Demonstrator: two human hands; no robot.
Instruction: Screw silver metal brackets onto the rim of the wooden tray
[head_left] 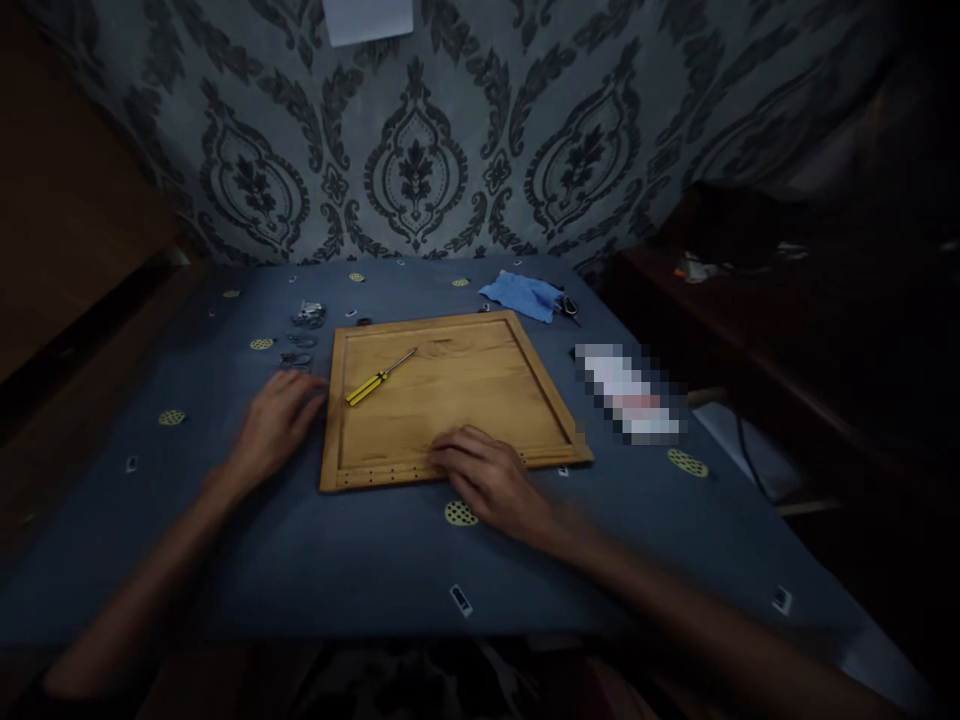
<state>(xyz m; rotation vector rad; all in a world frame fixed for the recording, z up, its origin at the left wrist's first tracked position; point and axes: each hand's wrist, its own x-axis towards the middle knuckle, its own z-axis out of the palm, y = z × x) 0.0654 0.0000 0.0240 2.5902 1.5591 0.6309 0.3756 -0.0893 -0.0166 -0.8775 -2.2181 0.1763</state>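
Observation:
A framed wooden panel lies flat on the cloth-covered table, with a row of small dark holes along its near edge. On it rests a screwdriver with a yellow and black handle, its shaft pointing to the far right. My left hand is beside the panel's left edge, fingers loosely bent and thumb apart, and I see nothing in it. Over the near edge, my right hand has its fingers drawn together at the rim. Whatever its fingertips hold, if anything, is hidden.
Small metal pieces lie in a cluster beyond my left hand. A blue cloth with a dark object against it is at the back right. A pixelated flat object lies right of the panel. Patterned wallpaper rises behind the table.

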